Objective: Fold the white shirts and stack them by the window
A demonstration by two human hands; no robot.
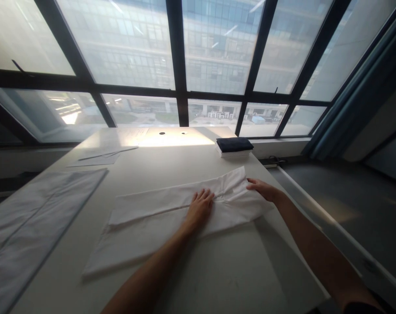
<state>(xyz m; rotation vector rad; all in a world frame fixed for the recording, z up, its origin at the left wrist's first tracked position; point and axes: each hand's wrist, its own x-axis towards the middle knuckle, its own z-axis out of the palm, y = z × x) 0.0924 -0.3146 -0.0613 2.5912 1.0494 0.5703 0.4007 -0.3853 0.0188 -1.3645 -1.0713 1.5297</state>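
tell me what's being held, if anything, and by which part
The left hand lies flat on the white cloth, not gripping. The right hand touches its right end; whether it pinches cannot be told.

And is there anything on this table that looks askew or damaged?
I see no clear damage. Only the folded white cloth looks slightly uneven: it bunches into wrinkles between the left hand and right hand, while its left part lies flatter.

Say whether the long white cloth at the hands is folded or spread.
Folded: on the white cloth, a flap's edge runs lengthwise toward the left hand. Number of layers: cannot tell.
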